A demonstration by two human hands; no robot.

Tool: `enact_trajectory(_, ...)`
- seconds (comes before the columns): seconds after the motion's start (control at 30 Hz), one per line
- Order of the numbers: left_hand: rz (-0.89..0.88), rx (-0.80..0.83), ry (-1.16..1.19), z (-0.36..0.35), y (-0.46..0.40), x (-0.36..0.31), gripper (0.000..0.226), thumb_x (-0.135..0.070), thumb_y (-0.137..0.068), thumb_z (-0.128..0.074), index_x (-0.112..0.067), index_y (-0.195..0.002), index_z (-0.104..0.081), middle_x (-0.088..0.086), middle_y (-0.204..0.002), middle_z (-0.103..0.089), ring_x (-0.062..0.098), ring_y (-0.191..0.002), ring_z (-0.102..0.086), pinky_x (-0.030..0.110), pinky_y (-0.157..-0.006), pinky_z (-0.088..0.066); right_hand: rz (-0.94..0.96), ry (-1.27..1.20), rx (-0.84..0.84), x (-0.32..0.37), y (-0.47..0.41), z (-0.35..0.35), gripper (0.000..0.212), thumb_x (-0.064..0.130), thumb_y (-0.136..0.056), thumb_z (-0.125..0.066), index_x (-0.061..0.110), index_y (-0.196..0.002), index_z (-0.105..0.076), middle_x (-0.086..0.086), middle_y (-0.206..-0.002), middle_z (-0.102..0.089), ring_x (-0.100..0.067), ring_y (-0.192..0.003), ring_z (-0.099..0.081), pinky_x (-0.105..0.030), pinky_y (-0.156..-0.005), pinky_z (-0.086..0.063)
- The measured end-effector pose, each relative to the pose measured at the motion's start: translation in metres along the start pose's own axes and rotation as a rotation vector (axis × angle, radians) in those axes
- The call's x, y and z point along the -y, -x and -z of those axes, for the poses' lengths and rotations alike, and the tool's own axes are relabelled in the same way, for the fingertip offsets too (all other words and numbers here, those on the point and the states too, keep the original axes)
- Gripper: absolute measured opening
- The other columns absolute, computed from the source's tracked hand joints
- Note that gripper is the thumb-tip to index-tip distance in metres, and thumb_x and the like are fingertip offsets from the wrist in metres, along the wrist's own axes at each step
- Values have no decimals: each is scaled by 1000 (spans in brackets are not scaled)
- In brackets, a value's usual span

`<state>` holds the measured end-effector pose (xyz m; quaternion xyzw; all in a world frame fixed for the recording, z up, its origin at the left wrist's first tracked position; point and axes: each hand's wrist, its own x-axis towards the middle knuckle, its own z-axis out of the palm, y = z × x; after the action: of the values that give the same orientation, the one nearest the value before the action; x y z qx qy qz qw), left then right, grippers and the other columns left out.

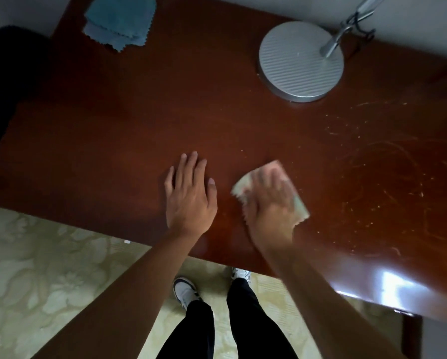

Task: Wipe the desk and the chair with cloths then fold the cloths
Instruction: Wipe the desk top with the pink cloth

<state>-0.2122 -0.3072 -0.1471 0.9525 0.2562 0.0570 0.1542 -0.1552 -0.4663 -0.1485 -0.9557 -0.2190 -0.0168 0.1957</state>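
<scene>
My left hand (188, 195) lies flat on the desk (113, 130), palm down, fingers straight and slightly spread, pointing away from me, thumb out to the right. The forearm runs back toward me over the desk's near edge.

My right hand (269, 200) is just beside it, to the right, pressed palm down on a pale cloth (245, 185). The hand is blurred, so I cannot tell exactly how the fingers lie, but they look stretched over the cloth, not curled round it. The cloth shows on both sides of the hand, flat against the wood.

A blue cloth (118, 22) sits folded at the far left corner, well apart from both hands. A lamp base (295, 63), round and grey, stands at the far right, its stem slanting up. Fine scratches and pale specks mark the wood to the right of my right hand. At the left edge a dark chair (2, 86) stands against the desk. My shoes and dark trousers show below, on patterned floor (48, 268).
</scene>
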Motion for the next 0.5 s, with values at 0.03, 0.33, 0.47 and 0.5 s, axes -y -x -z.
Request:
enact_trajectory(0.03, 0, -10, -10, -1, 1, -1, 50, -34, -100, -35, -11, -142, -49, 8, -156, -41, 24, -149, -27, 45, -121, -15, 93, -14, 37, 10, 19, -2, 43, 32, -100, -45, 11, -135, -59, -12, -141, -55, -32, -137, -45, -46, -117, -25)
enact_trajectory(0.33, -4, -61, -29, -3, 0, -2, 45, -30, -98, -44, -10, -138, -52, 9, -153, -45, 25, -147, -31, 46, -121, -19, -38, 21, 2, -79, -33, 28, 46, 31, -100, -39, 10, -137, -57, -14, -142, -54, -34, -139, -42, -46, -117, -26)
enact_trajectory(0.47, -6, -79, -31, -3, 0, -3, 46, -30, -97, -44, -10, -137, -53, 9, -152, -46, 25, -147, -33, 46, -120, -22, 214, -63, 106, -34, 8, 20, 42, 33, -100, -44, 12, -133, -61, -7, -140, -56, -28, -136, -46, -47, -116, -30)
enact_trajectory(0.5, -6, -79, -30, -3, 0, -3, 46, -30, -97, -44, -10, -137, -53, 9, -152, -46, 25, -147, -33, 46, -120, -21, 272, -71, 125, -40, 27, 30, 40, 33, -100, -46, 13, -131, -63, -3, -140, -56, -24, -136, -46, -46, -115, -32)
